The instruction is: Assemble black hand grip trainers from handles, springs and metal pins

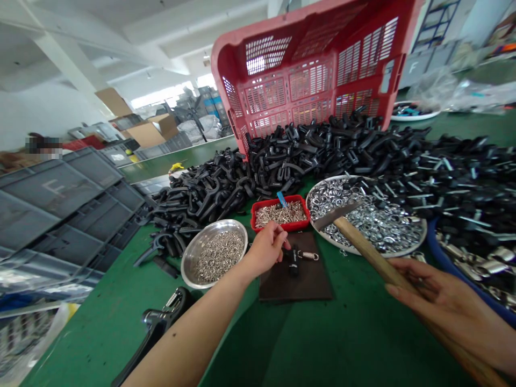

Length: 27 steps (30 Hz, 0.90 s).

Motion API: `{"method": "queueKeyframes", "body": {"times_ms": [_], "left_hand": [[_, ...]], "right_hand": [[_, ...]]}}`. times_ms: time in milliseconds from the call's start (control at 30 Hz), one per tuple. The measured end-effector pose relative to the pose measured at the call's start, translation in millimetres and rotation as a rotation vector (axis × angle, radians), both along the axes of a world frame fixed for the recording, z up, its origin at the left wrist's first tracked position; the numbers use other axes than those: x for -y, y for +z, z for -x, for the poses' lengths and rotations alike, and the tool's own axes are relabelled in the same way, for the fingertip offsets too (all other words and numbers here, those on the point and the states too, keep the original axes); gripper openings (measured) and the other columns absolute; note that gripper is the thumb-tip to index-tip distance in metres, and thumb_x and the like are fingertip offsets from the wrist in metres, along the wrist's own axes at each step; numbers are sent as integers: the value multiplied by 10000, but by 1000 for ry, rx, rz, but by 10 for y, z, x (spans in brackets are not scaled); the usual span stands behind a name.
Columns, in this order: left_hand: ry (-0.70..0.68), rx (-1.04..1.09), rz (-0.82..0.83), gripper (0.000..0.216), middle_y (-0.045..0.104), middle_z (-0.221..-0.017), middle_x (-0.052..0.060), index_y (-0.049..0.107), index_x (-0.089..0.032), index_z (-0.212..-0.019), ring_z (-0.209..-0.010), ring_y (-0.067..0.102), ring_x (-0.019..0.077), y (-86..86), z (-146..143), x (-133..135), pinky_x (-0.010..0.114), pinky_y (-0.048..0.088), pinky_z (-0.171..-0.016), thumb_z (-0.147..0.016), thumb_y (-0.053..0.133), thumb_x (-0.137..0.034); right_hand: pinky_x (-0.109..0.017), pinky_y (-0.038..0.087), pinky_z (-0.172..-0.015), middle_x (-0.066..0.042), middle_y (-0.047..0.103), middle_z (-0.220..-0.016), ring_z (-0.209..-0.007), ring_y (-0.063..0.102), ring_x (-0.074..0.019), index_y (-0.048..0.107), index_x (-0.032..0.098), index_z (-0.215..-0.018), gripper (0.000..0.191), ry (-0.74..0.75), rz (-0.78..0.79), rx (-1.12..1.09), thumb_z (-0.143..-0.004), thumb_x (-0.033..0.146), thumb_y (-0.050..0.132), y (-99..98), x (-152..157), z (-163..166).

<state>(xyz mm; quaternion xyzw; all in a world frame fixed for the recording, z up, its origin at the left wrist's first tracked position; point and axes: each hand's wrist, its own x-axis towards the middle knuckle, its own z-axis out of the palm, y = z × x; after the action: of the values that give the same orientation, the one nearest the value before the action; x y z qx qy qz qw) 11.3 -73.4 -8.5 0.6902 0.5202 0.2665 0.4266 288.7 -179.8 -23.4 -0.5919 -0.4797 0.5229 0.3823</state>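
Note:
My left hand reaches over the dark square plate, thumb and fingers pinched together at the left end of a small black part. Its fingertips partly hide that end. Beside the part, on the plate, lies a short metal spring. In my right hand is a hammer, gripped by its wooden handle. The hammer's dark, flat metal head hangs over the near left rim of a wide tray of silvery rings, above the table.
A steel bowl of small metal pieces stands left of a red tray of pins. Behind are heaped black handles and a tipped red crate. A blue-rimmed container sits right; grey bins are stacked left.

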Motion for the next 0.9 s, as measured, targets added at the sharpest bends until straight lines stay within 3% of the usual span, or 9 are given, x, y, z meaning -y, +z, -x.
{"method": "queueKeyframes", "body": {"times_ms": [133, 300, 500, 667, 900], "left_hand": [[-102, -167, -131, 153, 609, -674, -19, 564, -170, -829, -486, 514, 70, 15, 51, -8, 191, 406, -494, -810, 471, -289], [-198, -403, -254, 208, 664, -887, -9, 593, -222, -985, -792, 597, 137, 56, 51, -19, 247, 441, -707, -801, 500, -247], [-307, -705, -455, 166, 644, -815, 3, 612, -214, -847, -765, 577, 158, 110, -49, -79, 251, 417, -675, -827, 479, -311], [-416, -782, -549, 164, 628, -802, 25, 600, -184, -815, -768, 558, 167, 133, -116, -110, 267, 407, -709, -839, 465, -274], [-406, -839, -573, 163, 613, -808, 38, 592, -181, -835, -776, 542, 171, 84, -172, -73, 268, 415, -693, -843, 460, -277]], "right_hand": [[-365, 567, -669, 9, 650, -1015, -805, 639, -276, 579, 315, -977, 437, -11, -1, -21, -558, 346, 699, -21, 12, 8], [-361, 567, -676, 6, 651, -1018, -841, 632, -285, 582, 300, -973, 435, -9, -19, -23, -556, 320, 706, -79, 8, 9], [-362, 561, -702, 7, 635, -1042, -852, 625, -278, 539, 300, -1015, 484, -7, 15, -19, -563, 304, 712, -159, 12, -33], [-356, 553, -731, 2, 621, -1069, -883, 614, -276, 523, 299, -1033, 482, 6, 10, 11, -587, 347, 700, -189, 24, -66], [-321, 556, -714, -4, 623, -1056, -873, 619, -255, 523, 281, -1015, 444, 15, -31, 69, -614, 388, 682, -159, 13, -44]]}}
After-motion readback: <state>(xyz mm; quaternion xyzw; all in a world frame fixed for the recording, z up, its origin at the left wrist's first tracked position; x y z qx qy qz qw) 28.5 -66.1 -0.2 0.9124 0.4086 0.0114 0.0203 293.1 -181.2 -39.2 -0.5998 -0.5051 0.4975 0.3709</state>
